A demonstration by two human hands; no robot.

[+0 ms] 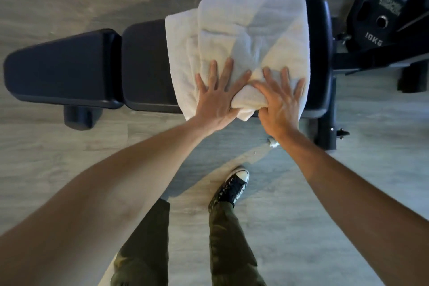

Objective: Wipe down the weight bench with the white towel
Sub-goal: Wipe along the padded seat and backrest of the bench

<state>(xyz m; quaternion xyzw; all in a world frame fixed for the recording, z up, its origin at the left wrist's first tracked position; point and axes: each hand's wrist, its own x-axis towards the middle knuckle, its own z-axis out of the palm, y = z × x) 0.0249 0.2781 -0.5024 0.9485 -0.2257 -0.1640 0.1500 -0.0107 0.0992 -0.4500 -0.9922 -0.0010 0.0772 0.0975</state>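
Forearms: both of mine reach out bare from the bottom corners toward the bench, the nearest things in view.
Floor (69, 158): grey wood-look planks run under everything.
Weight bench (144, 65): black and padded, it lies crosswise in front of me, with a narrower pad at the left end and a longer pad to its right; a dark frame and legs show below and at the right end.
White towel (253, 37): loosely folded in layers, it covers the right half of the longer pad, with its near edge hanging over the side closest to me and its far corner rising past the far side.
Trousers (222, 239): my camouflage-green legs stand below the bench.
Weight plate (376, 21): black, marked 10KG, it sits past the right end of the bench on the frame there.
Left hand (218, 97): flat, palm down on the near part of the towel, fingers spread wide, thumb toward my other hand.
Right hand (278, 100): just beside the left one, fingers splayed over a bunched fold of the towel, thumb tucked under the fold at the near edge, so it pinches the cloth lightly.
Shoe (235, 183): one black sneaker with a white toe cap points toward the bench.
Scrap (272, 143): a small pale bit lies on the floor by my right wrist; I cannot tell what it is.
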